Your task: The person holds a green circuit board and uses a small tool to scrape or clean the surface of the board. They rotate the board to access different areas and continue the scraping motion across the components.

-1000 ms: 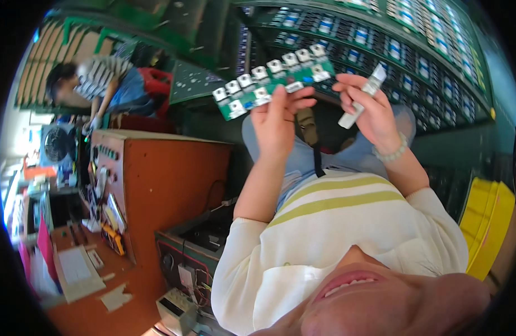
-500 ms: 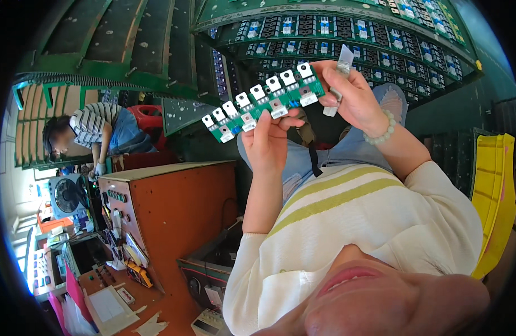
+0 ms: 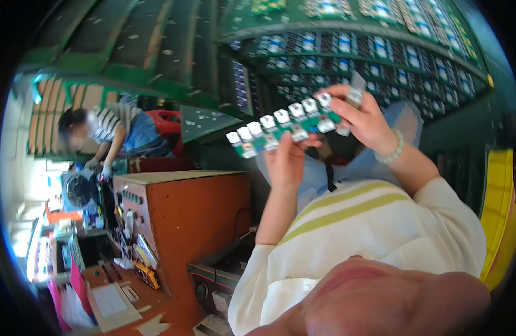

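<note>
A long green circuit board [image 3: 285, 130] with a row of pale tabbed components along its upper edge tilts up to the right in front of me. My left hand [image 3: 287, 159] is closed on its lower edge near the middle, thumb on the face. My right hand [image 3: 370, 120] pinches the board's right end between thumb and fingers. The same hand also carries a thin whitish strip [image 3: 358, 82], which sticks up past the fingers; its kind is unclear, and its middle is hidden by the hand. Motion slightly blurs the board's components.
A green rack [image 3: 347, 33] holding many similar boards stands beyond my hands. On the left are an orange-brown cabinet [image 3: 202, 224], a fan [image 3: 81, 190] and a yellow multimeter [image 3: 146, 275]. Another person in a striped shirt [image 3: 119, 120] works there. A yellow bin [image 3: 498, 213] stands at right.
The view has shifted, so the whole scene sits a little further right and lower. Both hands keep their hold on the board, and the strip stays in the right hand.
</note>
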`<state>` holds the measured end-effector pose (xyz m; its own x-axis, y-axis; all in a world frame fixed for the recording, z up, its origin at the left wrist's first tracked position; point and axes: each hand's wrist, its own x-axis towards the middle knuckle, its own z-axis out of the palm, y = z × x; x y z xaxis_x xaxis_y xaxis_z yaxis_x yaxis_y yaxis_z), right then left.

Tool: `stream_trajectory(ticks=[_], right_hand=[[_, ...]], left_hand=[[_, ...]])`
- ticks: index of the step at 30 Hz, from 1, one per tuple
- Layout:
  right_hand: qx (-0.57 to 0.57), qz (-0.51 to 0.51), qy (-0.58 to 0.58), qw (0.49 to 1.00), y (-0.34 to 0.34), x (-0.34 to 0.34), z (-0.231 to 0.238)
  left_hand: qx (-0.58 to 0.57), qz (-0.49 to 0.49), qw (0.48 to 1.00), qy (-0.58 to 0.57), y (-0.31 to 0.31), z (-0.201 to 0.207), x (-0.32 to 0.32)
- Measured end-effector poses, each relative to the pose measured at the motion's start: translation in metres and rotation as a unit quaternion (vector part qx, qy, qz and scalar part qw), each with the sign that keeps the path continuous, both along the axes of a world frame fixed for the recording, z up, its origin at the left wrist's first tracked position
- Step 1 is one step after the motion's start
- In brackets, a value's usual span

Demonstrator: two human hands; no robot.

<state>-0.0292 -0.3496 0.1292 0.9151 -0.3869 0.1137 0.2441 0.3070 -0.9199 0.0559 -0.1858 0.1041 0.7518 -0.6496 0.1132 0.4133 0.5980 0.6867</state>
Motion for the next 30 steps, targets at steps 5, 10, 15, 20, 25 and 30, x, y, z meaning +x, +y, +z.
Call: stream_trajectory(ticks=[5, 10, 15, 20, 25, 30], right_hand=[[0.066, -0.009, -0.006, 0.998, 0.0, 0.007, -0.001], [0.089, 0.008, -0.018, 0.996, 0.008, 0.012, -0.003], [0.116, 0.015, -0.014, 0.993, 0.007, 0.013, -0.012], [0.116, 0.009, -0.012, 0.993, 0.006, 0.014, -0.015], [0.119, 0.013, -0.022, 0.993, 0.0, 0.014, -0.019], [0.133, -0.003, -0.013, 0.991, 0.0, 0.015, -0.022]], left_hand=[[0.013, 0.0, 1.0, 0.004, -0.003, -0.001, 0.002], [0.016, 0.003, 1.0, 0.002, 0.004, -0.007, 0.002], [0.02, 0.002, 1.0, 0.014, 0.004, -0.013, 0.002], [0.017, 0.002, 1.0, 0.008, 0.002, -0.012, 0.003], [0.013, 0.005, 1.0, 0.016, -0.004, -0.013, 0.003], [0.009, 0.005, 1.0, 0.022, -0.004, -0.011, 0.004]])
